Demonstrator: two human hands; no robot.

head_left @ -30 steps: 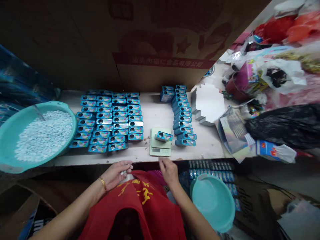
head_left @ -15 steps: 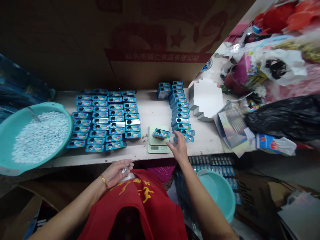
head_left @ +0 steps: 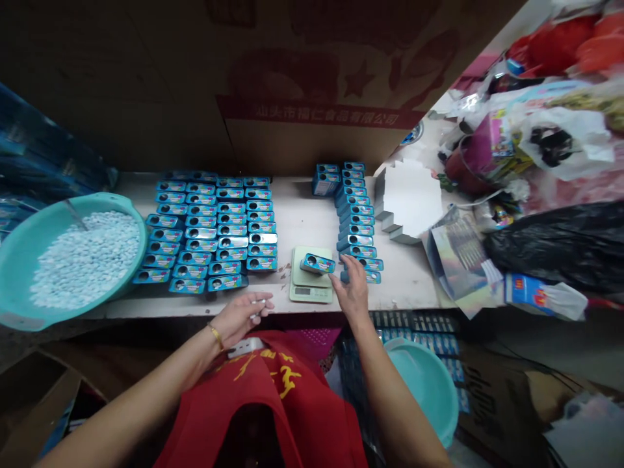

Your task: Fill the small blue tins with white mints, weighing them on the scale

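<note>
Right fingers (head_left: 350,266) beside scale (head_left: 312,290) edge, open tabletop (head_left: 303,211)

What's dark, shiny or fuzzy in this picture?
In the head view, the big cardboard box is in deep shadow; one blue tin's top has a pale glint; the scale's display is too soft to read; red plastic bags look blurry and stretched.

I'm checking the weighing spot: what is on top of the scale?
One blue container sits askew on the scale. The surface beneath it is covered, and the container's contents cannot be made out.
</note>
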